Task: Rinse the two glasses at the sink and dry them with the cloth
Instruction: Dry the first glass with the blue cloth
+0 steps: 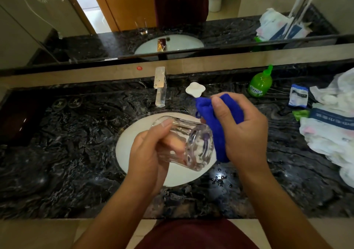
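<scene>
Left hand (148, 153) grips glass (188, 143) (tilted, over sink (122, 149)).

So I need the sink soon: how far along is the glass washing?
Rinsing of this glass looks done: no water shows at the tap, and drops lie on the counter. In hand is drying: the left hand grips the glass on its side over the sink, and the right hand holds the blue cloth against it. A second glass shows only in the mirror; its state is unclear.

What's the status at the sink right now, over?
Left hand grips glass tilted over sink. Right hand holds blue cloth against its base end. Tap shows no water. Nothing in the way.
</scene>
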`<state>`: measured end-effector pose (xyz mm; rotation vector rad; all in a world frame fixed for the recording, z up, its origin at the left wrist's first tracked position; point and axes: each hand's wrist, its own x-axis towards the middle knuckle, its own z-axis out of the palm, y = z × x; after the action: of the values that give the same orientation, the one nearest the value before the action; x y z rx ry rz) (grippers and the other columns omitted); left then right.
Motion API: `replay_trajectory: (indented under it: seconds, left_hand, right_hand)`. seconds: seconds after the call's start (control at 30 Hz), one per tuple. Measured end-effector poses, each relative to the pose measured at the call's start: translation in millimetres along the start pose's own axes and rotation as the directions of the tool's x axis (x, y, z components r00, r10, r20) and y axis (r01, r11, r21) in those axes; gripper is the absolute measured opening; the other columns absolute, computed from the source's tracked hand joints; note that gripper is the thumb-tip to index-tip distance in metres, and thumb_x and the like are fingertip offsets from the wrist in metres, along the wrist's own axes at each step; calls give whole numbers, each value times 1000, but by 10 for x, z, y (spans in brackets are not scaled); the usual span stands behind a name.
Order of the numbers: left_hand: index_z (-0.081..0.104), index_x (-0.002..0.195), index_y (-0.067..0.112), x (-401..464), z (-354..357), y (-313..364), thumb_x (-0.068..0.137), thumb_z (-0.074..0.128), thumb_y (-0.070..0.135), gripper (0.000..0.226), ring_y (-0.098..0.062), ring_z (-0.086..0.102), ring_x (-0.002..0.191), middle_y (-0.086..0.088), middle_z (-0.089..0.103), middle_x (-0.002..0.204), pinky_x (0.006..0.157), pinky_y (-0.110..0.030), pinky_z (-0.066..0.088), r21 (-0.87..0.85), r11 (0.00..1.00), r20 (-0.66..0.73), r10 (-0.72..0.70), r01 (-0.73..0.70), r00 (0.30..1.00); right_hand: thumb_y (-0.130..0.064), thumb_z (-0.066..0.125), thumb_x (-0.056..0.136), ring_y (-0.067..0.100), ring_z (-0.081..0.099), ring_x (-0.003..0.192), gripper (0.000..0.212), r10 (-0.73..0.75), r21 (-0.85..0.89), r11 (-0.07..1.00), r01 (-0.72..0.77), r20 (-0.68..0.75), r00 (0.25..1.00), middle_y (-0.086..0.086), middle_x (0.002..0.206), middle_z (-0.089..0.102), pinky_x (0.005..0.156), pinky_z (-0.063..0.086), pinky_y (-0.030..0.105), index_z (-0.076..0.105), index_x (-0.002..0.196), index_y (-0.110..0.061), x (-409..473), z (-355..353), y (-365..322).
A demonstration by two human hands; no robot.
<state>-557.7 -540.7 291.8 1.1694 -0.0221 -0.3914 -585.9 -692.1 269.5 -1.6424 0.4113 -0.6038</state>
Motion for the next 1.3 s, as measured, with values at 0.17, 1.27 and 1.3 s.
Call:
replay_trajectory:
  seconds: [0.17,1.27,1.3]
  left_hand:
    - [71,49,13,83,-169,76,85,61,24,39,-11,61,42,-1,65,47,58,-19,51,322,911,215,196,-259,957]
    - [65,101,11,236,-269,-55,96,32,61,60,-42,71,82,-23,74,94,77,-51,59,449,893,-26,-38,46,999]
    - [65,106,10,209,-280,-70,95,30,62,63,-41,70,76,-22,75,94,70,-46,59,420,905,-5,-71,67,997]
  right_hand:
    - [-70,74,74,36,72,70,60,318,125,893,-433,506,802,23,88,75,63,59,44,74,102,-17,-26,-139,43]
    - [-42,88,70,13,69,61,45,72,366,891,-268,470,880,-4,73,69,56,55,26,56,90,-18,-84,-50,159]
    - [-37,84,72,10,69,62,39,61,346,913,-215,407,912,-7,74,70,56,55,23,55,90,-17,-87,-47,148]
